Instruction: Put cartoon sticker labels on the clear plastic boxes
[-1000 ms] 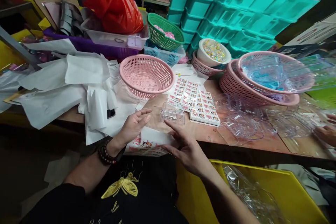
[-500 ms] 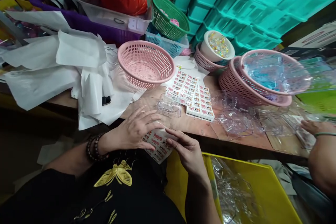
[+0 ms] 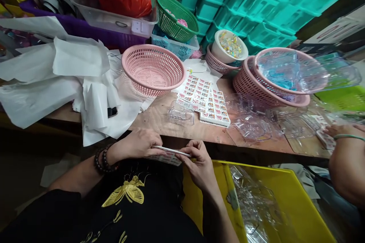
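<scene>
The left hand (image 3: 141,144) and right hand (image 3: 199,163) pinch the printed sheet (image 3: 170,158) in their fingers at opposite ends, suited to steadying what may be a fold.

Single head cam on wearer, faces fwd + down, wide FOV. Black shirt (image 3: 159,212) v. close at btm; hands (image 3: 141,143) just beyond, approx ctr. Surface (image 3: 154,115) mid-dist., front edge slopes down to R. Teal bins (image 3: 256,19) farther off, top ctr to R.
</scene>
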Demonstrator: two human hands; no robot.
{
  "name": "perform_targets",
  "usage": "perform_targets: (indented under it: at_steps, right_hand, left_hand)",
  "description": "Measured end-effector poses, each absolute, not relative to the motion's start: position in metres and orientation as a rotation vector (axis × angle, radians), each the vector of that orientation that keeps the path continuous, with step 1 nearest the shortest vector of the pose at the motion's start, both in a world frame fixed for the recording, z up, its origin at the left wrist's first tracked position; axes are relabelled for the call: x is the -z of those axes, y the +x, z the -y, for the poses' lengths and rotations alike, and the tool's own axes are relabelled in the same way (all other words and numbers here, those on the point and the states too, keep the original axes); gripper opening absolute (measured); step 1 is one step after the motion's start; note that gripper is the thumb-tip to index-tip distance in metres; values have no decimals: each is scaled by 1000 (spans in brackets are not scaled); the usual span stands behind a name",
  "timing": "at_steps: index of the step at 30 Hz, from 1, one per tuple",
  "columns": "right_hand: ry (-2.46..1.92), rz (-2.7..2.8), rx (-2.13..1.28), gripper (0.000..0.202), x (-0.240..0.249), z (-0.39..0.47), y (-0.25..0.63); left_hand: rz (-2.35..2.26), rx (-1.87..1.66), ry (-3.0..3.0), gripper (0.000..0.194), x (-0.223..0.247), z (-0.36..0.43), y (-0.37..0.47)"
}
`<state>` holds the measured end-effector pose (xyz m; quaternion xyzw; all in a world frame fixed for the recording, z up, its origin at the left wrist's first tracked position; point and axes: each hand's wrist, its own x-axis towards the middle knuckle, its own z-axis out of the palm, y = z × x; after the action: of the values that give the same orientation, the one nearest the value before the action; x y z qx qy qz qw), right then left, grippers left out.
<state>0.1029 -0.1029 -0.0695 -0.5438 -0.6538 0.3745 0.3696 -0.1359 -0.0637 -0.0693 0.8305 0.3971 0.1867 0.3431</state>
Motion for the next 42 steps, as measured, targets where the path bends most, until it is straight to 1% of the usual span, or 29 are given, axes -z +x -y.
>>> perform_targets:
  at_steps: [3,4,5,6,7,9,11,15,19,25,29,32,35,37,40,42]
  right_hand:
    - [-1383,1707,-998,26,65,100,103]
    - [-1384,1715,-1048,28,63,99,103]
    - [-1386,1720,-1091,30,62,98,104]
    - [-1389,1722,-1123,29,60,97,106]
    - [-1395,1715,-1143,27,59,97,107]
    - [-1408,1680,-1170,23,60,98,109]
    - [-1432,1619,-1187,24,61,99,111]
    - [-1470,1512,-1236,28,65,99,113]
    - [-1440,1526,-1253,30,65,96,118]
    - [-1550,1557,-1213,27,67,96,124]
    - [-1526,1621,-1168,23,68,96,124]
    - [-1481,1693,-1040,17,67,96,123]
    - [-1378,1797,-768,14,71,95,125]
    - [-1274,1888,-576,17,76,95,128]
    - [-1149,1981,-286,25,88,97,130]
    - [-1108,1938,-98,29,94,101,128]
  left_hand:
    - [-1059,-550,2170,27,64,61,-132]
    - [-1068,-536,2147,24,63,59,-131]
    - [-1069,-508,2121,17,62,57,-130]
    - [-1056,-473,2103,10,62,55,-129]
    - [-1035,-437,2095,7,62,53,-128]
    - [-999,-389,2103,7,63,49,-128]
    - [-996,-386,2112,3,62,45,-127]
    - [-1040,-410,2084,7,60,40,-125]
    - [-1000,-314,2066,10,58,35,-121]
    - [-963,-326,2022,16,60,33,-113]
    - [-960,-351,2039,14,61,33,-109]
    - [-925,-364,1993,17,60,31,-109]
    - [-907,-291,1839,26,61,28,-111]
    - [-882,-192,1670,33,64,26,-114]
    - [-785,-96,1392,34,74,23,-118]
    - [-742,-92,1278,37,81,21,-120]
